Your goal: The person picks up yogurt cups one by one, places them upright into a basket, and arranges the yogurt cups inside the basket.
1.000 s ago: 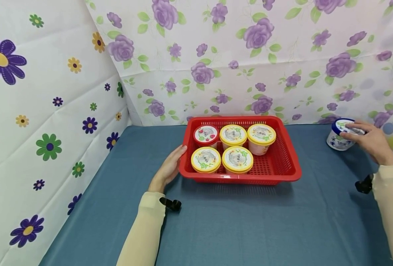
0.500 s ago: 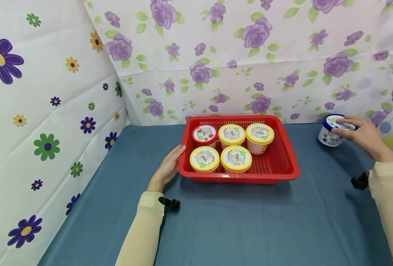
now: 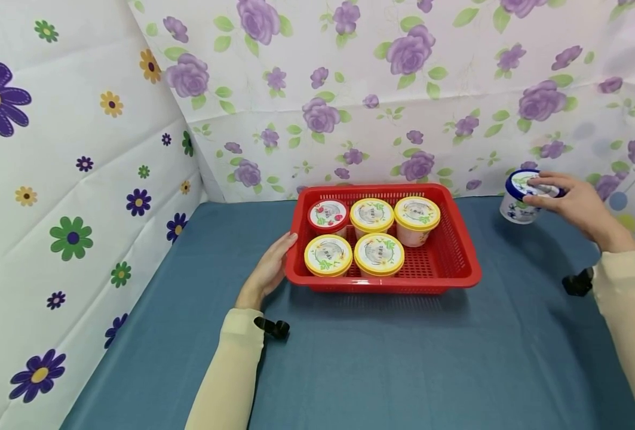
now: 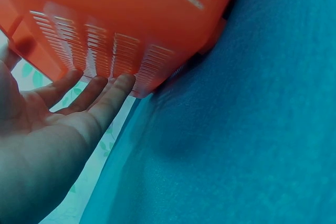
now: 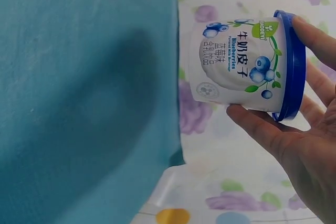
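A white tub with a blue lid (image 3: 517,210), printed with blueberries, hangs above the table at the far right. My right hand (image 3: 580,206) grips it by lid and side, and the right wrist view shows the tub (image 5: 236,64) between thumb and fingers. At the left end of the red basket (image 3: 384,285), my left hand (image 3: 266,269) has its thumb at the rim. Its nearly straight fingers (image 4: 113,95) touch the slotted side wall. Inside the basket sit several yellow-lidded tubs (image 3: 379,254) and one red-lidded tub (image 3: 328,215).
The basket stands on a blue cloth (image 3: 382,364) covering the table. Flowered sheets (image 3: 322,71) hang behind it and along the left side. The basket's right end holds no tub, and its mesh floor (image 3: 430,263) shows there.
My right hand has lifted the blue-lidded tub off the table and carried it leftwards. The left hand stays at the basket. The whole head view has shifted slightly.
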Tool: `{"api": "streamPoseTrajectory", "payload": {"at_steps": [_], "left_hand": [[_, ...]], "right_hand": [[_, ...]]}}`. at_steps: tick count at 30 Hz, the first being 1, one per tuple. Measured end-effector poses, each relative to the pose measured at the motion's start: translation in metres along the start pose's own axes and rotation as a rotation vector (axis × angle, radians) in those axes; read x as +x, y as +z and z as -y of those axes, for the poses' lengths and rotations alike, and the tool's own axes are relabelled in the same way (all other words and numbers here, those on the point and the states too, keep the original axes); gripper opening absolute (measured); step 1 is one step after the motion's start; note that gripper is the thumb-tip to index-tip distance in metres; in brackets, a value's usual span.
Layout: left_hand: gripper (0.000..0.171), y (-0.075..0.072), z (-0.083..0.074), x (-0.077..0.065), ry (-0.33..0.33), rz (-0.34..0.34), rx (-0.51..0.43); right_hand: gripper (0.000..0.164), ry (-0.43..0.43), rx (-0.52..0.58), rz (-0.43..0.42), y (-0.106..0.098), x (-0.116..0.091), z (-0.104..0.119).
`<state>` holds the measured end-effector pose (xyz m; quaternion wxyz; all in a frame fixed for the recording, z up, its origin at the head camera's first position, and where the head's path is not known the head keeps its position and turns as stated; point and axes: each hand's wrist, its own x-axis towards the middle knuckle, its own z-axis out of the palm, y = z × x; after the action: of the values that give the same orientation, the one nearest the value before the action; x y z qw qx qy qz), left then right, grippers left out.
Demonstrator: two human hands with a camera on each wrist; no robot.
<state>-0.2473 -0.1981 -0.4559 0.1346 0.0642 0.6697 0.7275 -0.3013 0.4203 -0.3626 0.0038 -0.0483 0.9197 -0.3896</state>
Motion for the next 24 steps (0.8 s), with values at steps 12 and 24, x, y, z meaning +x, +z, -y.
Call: {"api": "streamPoseTrajectory", "payload": {"at_steps": [12, 24], "left_hand": [[0.059, 0.001, 0.0, 0.001, 0.01, 0.002, 0.0], [0.06, 0.0, 0.002, 0.001, 0.006, 0.002, 0.002]], "right_hand": [[0.076, -0.036, -0.019, 0.038, -0.001, 0.001, 0.025], [0.073, -0.06, -0.052, 0.049, 0.003, 0.0, 0.048]]}}
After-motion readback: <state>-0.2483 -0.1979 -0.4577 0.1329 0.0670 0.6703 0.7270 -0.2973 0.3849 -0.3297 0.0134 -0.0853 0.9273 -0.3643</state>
